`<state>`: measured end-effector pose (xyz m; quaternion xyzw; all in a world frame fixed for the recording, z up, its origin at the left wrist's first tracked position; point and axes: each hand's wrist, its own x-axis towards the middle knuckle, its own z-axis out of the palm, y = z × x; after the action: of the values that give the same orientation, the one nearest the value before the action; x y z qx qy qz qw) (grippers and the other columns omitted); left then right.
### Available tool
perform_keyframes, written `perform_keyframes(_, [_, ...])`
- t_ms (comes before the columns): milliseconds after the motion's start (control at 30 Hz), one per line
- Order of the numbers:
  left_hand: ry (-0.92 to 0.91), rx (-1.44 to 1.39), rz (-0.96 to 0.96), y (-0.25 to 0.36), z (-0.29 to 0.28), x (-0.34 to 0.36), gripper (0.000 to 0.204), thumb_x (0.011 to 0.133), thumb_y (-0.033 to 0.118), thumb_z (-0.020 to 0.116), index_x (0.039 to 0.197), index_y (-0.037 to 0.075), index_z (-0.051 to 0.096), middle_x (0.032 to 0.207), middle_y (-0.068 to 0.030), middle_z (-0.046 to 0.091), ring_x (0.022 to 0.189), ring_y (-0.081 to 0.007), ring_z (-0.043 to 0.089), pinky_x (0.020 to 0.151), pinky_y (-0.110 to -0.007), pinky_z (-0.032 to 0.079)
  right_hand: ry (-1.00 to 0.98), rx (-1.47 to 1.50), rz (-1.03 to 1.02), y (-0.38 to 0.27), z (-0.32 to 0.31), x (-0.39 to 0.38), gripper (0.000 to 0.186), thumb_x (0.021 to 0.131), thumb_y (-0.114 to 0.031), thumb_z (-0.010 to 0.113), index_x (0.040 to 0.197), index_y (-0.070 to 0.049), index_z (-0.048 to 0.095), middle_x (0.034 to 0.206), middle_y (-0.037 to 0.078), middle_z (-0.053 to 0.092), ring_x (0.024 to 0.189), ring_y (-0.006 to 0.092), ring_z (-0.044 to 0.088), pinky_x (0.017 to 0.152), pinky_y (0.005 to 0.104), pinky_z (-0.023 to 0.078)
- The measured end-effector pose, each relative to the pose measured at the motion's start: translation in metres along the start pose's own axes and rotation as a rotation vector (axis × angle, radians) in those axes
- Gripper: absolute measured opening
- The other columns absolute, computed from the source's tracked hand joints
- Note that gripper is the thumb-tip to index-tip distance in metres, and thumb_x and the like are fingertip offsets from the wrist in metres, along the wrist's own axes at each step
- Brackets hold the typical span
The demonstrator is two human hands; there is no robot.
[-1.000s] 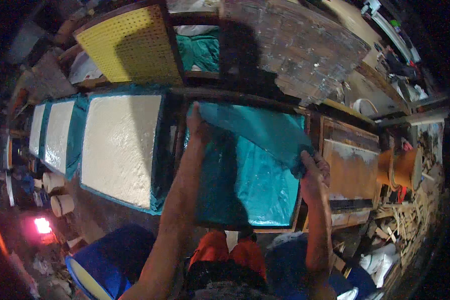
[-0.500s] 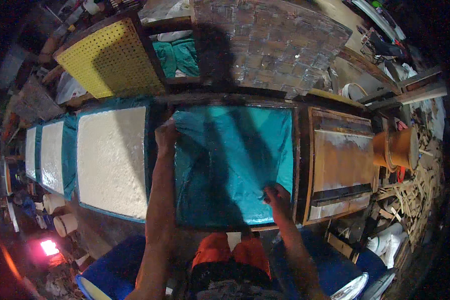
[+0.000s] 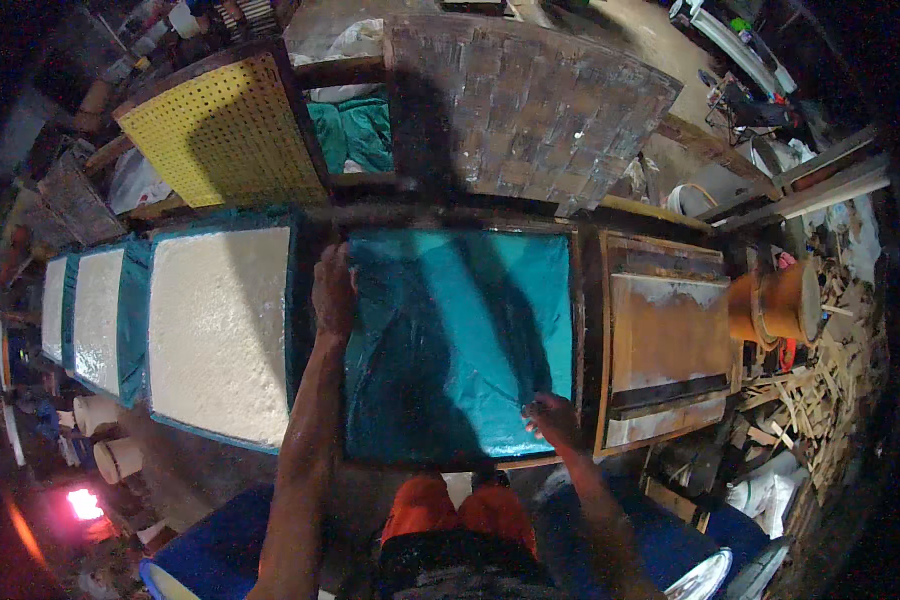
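Seemingly, the right grip (image 3: 553, 418) pinches plain teal sheeting (image 3: 460, 345).

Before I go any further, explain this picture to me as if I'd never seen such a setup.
There is no machine here, just a person's two bare hands. The picture comes from a wide camera worn on the head, looking down, so straight edges bend toward the rim.

In the middle, a shiny teal plastic-like sheet lies inside a dark rectangular wooden frame. The left hand is at the sheet's left edge; the right hand is over its near right part, fingers curled. Whether either hand grips the sheet, I can't tell.

To the left is a creamy-white rectangular slab edged in teal; to the right, an orange-brown flat board.
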<state>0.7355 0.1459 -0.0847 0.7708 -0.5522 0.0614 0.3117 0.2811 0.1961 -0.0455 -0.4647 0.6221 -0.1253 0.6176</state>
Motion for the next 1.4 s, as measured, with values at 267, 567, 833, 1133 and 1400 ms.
perform_keyframes(267, [-0.152, 0.144, 0.065, 0.011, 0.024, -0.015, 0.033, 0.082, 0.01, 0.061, 0.115, 0.012, 0.058, 0.116, -0.0022, 0.058, 0.106, -0.0274, 0.053, 0.085, -0.044, 0.046, 0.126, -0.874, -0.555, -0.17, -0.087, 0.06, 0.025, 0.092, -0.029, 0.061, 0.1, -0.006, 0.066, 0.097, 0.01, 0.07, 0.078, 0.0211, 0.067, 0.068, 0.034, 0.052])
perform_keyframes(567, [-0.363, 0.391, -0.025, 0.014, -0.014, -0.04, 0.063, 0.086, 0.016, 0.058, 0.146, 0.013, 0.036, 0.149, -0.0069, 0.04, 0.143, -0.0314, 0.024, 0.109, -0.064, 0.022, 0.776, -1.416, -1.391, -0.511, -0.036, 0.213, 0.056, 0.087, -0.022, 0.063, 0.138, -0.005, 0.044, 0.126, 0.026, 0.055, 0.115, 0.0379, 0.055, 0.1, 0.0471, 0.042])
perform_keyframes(833, [-0.145, 0.046, -0.12, -0.016, -0.043, -0.071, 0.043, 0.092, 0.012, 0.053, 0.134, 0.008, 0.046, 0.139, -0.0131, 0.049, 0.137, -0.0366, 0.034, 0.109, -0.06, 0.026, -0.022, -1.26, -1.054, -0.52, -0.049, 0.204, 0.05, 0.079, -0.019, 0.073, 0.125, -0.006, 0.056, 0.106, 0.015, 0.064, 0.098, 0.026, 0.063, 0.088, 0.0408, 0.048])
perform_keyframes(1133, [-0.13, -0.23, -0.399, 0.03, -0.157, -0.16, 0.025, 0.091, 0.007, 0.054, 0.114, 0.003, 0.061, 0.115, -0.018, 0.062, 0.113, -0.0393, 0.054, 0.099, -0.047, 0.041, 0.264, -1.596, -1.123, -0.462, -0.035, 0.044, 0.032, 0.08, -0.024, 0.071, 0.101, -0.003, 0.06, 0.101, 0.02, 0.064, 0.097, 0.0402, 0.06, 0.077, 0.0513, 0.047])
perform_keyframes(1400, [-0.219, -0.789, -0.626, 0.098, -0.204, -0.117, 0.034, 0.097, 0.025, 0.054, 0.121, 0.001, 0.059, 0.118, -0.0152, 0.063, 0.112, -0.0322, 0.058, 0.092, -0.043, 0.048, 0.088, -1.843, -1.446, -0.361, -0.006, -0.065, 0.022, 0.078, -0.015, 0.062, 0.099, -0.009, 0.058, 0.093, 0.011, 0.061, 0.094, 0.0318, 0.06, 0.07, 0.0464, 0.05])
